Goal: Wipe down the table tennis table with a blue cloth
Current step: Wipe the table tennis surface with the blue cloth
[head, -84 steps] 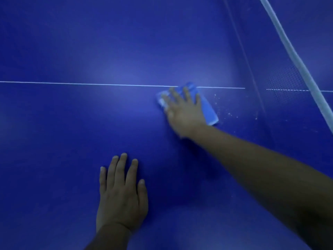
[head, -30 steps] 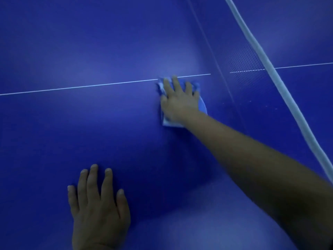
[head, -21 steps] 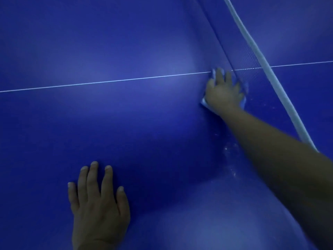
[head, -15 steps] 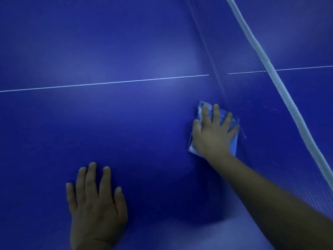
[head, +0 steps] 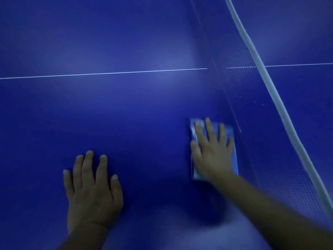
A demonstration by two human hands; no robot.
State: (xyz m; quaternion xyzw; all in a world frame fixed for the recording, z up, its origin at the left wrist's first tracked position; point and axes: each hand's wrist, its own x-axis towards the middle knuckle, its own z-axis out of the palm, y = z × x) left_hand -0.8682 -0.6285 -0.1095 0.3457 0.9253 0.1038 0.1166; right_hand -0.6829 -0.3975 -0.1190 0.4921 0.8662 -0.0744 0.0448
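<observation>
Your right hand [head: 212,150] lay flat, fingers spread, pressing the blue cloth [head: 232,141] against the table [head: 126,114]. Within the last second you had dragged it back from the white centre line [head: 108,73] toward yourself, along the foot of the net [head: 252,114], which stood just to the right of that hand. Your left hand [head: 91,186] stayed planted, palm down and fingers loose, grasping nothing, well to the left of the cloth. That pull-back likely finished one stroke beside the net; the strip between your two hands probably remained to be wiped.
</observation>
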